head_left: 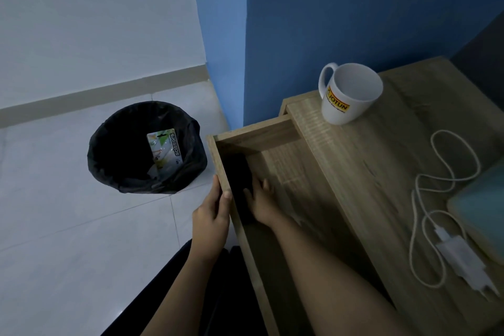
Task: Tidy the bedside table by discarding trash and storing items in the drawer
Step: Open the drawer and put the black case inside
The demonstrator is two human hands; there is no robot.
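The wooden bedside table (pixel 381 172) has its top drawer (pixel 275 128) pulled out to the left. My left hand (pixel 212 215) grips the drawer's front panel near its middle. My right hand (pixel 261 204) reaches down inside the drawer and rests on a flat black object (pixel 240 174) lying against the front wall; whether it grips it I cannot tell. On the tabletop stand a white mug (pixel 349 93) with a yellow logo and a white charger with its coiled cable (pixel 447 199).
A bin lined with a black bag (pixel 147 147) stands on the tiled floor left of the drawer, with a scissors package (pixel 163 150) inside. A blue wall rises behind the table. A pale teal object (pixel 482 207) lies at the table's right edge.
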